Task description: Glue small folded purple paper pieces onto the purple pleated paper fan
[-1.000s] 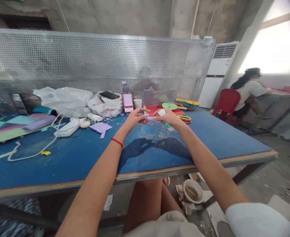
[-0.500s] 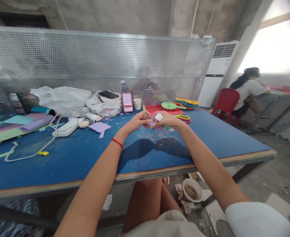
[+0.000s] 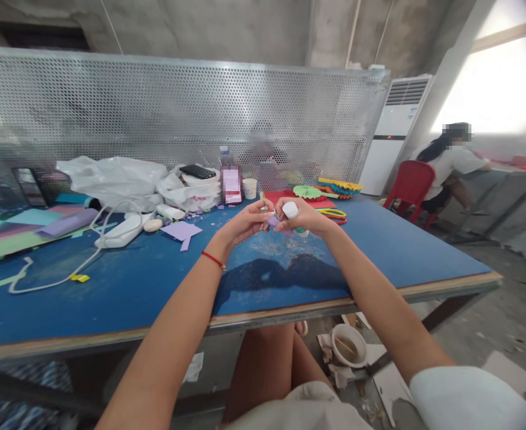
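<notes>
Over the blue table (image 3: 137,292), my left hand (image 3: 248,223) is closed on a small purple paper piece (image 3: 272,221) between thumb and fingers. My right hand (image 3: 305,216) pinches the other side of that piece and also holds a white-capped tube (image 3: 290,210), whose lower part shows under the palm. The fingertips of both hands nearly meet. A purple paper square (image 3: 182,230) with a narrow strip lies left of my hands.
Behind stand a paper cup (image 3: 249,189) and a bottle (image 3: 225,156). Folded green paper (image 3: 307,192) lies on red paper. White plastic bags (image 3: 110,179), a power strip (image 3: 122,232) and coloured sheets (image 3: 34,230) are leftward. A person (image 3: 451,156) sits far right.
My fingers have shifted slightly around the purple piece, and more of it shows between them. The tube in my right hand has tilted a little.
</notes>
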`<state>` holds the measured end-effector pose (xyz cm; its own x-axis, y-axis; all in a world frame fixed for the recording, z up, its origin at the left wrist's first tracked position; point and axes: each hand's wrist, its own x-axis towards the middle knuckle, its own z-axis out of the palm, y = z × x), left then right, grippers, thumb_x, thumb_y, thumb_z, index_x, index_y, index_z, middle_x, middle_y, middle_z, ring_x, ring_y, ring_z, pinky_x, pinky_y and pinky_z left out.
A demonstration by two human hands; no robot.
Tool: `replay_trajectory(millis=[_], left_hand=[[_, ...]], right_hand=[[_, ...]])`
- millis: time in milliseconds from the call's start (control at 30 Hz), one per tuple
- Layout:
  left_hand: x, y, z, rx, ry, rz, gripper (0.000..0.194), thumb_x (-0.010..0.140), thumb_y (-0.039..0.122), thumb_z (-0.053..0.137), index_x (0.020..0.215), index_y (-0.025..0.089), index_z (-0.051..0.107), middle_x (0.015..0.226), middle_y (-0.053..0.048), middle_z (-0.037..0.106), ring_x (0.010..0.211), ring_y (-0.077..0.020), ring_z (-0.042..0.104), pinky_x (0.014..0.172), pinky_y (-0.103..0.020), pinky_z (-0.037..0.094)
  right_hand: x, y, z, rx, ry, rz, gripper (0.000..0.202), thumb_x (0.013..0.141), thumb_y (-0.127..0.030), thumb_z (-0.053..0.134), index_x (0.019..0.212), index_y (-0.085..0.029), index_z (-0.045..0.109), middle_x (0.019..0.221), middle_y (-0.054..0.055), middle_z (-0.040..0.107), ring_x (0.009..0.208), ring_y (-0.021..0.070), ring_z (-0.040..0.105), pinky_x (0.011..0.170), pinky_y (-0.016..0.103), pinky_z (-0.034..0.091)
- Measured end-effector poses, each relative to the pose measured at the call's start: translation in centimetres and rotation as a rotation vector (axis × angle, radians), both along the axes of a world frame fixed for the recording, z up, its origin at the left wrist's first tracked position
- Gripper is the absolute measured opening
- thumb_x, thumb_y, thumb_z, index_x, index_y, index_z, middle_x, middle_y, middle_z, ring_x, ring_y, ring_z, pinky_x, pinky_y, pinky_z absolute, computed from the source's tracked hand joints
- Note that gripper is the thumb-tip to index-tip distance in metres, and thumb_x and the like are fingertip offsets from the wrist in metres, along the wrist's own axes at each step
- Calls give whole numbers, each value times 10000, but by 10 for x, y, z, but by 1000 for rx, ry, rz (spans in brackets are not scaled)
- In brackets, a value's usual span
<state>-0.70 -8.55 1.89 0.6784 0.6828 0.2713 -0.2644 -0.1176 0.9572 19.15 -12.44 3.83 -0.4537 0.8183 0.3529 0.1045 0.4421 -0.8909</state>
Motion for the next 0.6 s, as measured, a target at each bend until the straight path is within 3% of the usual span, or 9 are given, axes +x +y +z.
replay_trajectory(millis=[400,600], left_hand=[[2,-3,1,-46,-61,-5,405,638,305,917,908,201,633,659,26,636,513,-83,532,528,-221,415],[5,-6,3,0,-167,97,508,635,405,907,1045,210,678,644,56,591,588,-92,561,627,-219,474]], right_hand=[[0,2,-3,29,26,6,418,521,-341,898,725,-198,562,657,-52,593,605,112,562,539,232,465],[1,6,-4,99,73,-80,518,500,-452,920,770,-201,556,695,-40,593,625,112,544,560,241,457]])
